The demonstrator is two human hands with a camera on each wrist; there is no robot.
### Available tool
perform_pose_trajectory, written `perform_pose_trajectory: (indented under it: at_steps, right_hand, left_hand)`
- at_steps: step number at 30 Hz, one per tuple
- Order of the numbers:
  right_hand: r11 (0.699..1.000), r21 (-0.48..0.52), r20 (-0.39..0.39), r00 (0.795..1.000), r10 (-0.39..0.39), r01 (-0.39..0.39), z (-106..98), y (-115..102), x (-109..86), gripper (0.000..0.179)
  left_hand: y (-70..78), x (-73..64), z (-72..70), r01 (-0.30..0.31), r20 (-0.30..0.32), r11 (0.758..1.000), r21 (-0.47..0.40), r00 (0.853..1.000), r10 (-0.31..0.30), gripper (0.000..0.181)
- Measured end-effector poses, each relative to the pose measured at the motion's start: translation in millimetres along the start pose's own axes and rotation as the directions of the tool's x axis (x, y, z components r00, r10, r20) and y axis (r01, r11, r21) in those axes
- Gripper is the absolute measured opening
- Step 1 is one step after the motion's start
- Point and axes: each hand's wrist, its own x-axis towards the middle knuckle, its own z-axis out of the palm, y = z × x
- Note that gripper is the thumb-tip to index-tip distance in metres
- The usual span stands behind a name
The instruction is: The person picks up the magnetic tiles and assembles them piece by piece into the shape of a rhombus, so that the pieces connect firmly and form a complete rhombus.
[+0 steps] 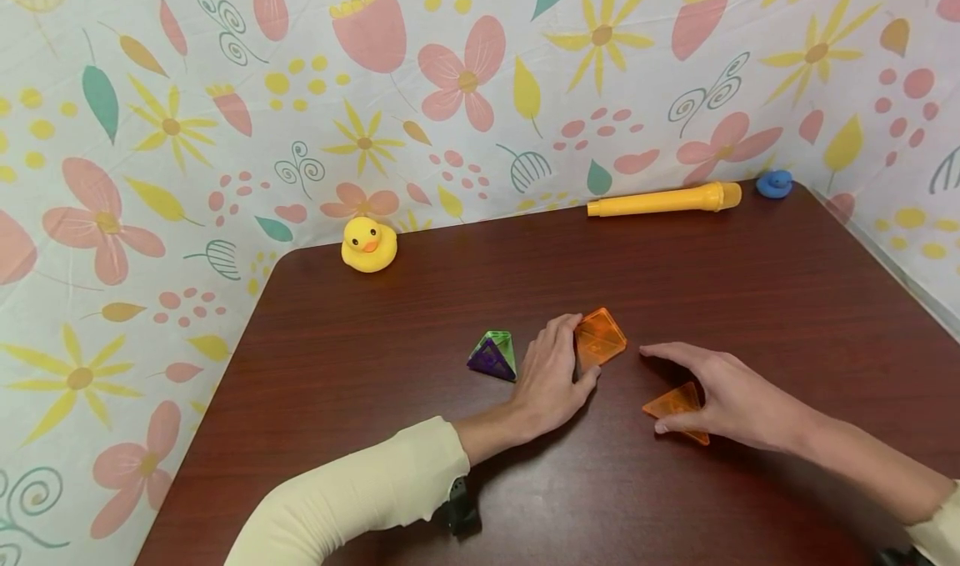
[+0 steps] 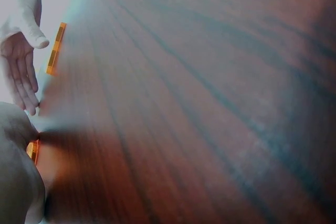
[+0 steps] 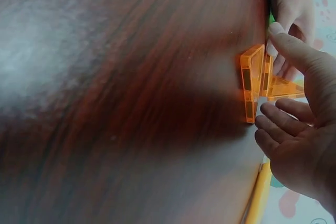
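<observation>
My left hand [image 1: 551, 374] holds a folded piece of clear orange magnetic tiles [image 1: 602, 337] at its left side, with fingertips by its upper corner and thumb near its lower edge. To the right, my right hand [image 1: 731, 399] is spread around a loose orange triangular magnetic tile [image 1: 673, 403]. In the right wrist view this triangular tile [image 3: 253, 85] stands on edge in front of the fingers, apart from their tips. A small purple and green tile pyramid [image 1: 493, 356] sits just left of the left hand. The left wrist view mostly shows bare wood.
The dark wooden table [image 1: 420, 483] meets a flowered cloth [image 1: 465, 132] at the back. A yellow rubber duck [image 1: 369, 245] sits at the back left. Toward the back right lie a yellow toy microphone [image 1: 663, 201] and a small blue duck [image 1: 774, 184].
</observation>
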Motion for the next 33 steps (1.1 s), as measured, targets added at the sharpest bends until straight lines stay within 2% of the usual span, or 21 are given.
perform_pose_trajectory:
  at_steps: [5, 10, 14, 19, 23, 33]
  right_hand:
    - [0.999, 0.016, -0.003, 0.999, -0.034, 0.034, -1.1, 5.7, -8.5, 0.082]
    - [0.991, 0.063, 0.005, 0.993, -0.115, 0.114, -1.6, 16.4, -14.8, 0.078]
    - [0.980, 0.106, 0.033, 0.984, -0.175, 0.171, -3.6, 25.5, -19.0, 0.078]
    - [0.971, 0.144, 0.082, 0.976, -0.204, 0.191, -7.8, 33.6, -21.7, 0.081]
    - [0.968, 0.134, 0.081, 0.971, -0.224, 0.212, -8.2, 36.6, -20.9, 0.080]
    - [0.961, 0.078, 0.022, 0.964, -0.267, 0.264, -4.5, 39.1, -14.1, 0.068]
  left_hand:
    - [0.1, -0.2, -0.5, 0.006, 0.008, 1.000, -0.001, 1.000, -0.006, 0.075]
    - [-0.3, 0.0, -0.3, 0.005, 0.007, 1.000, -0.005, 1.000, -0.005, 0.075]
    - [-0.5, 0.4, 0.0, 0.004, 0.006, 1.000, -0.001, 1.000, -0.004, 0.075]
    - [-0.7, 0.9, 0.3, 0.003, 0.009, 1.000, 0.009, 1.000, -0.003, 0.075]
    - [-0.9, 1.2, 0.5, 0.004, 0.009, 1.000, 0.015, 1.000, -0.004, 0.075]
    - [-1.1, 1.1, 1.2, 0.003, 0.005, 1.000, 0.021, 1.000, -0.003, 0.075]
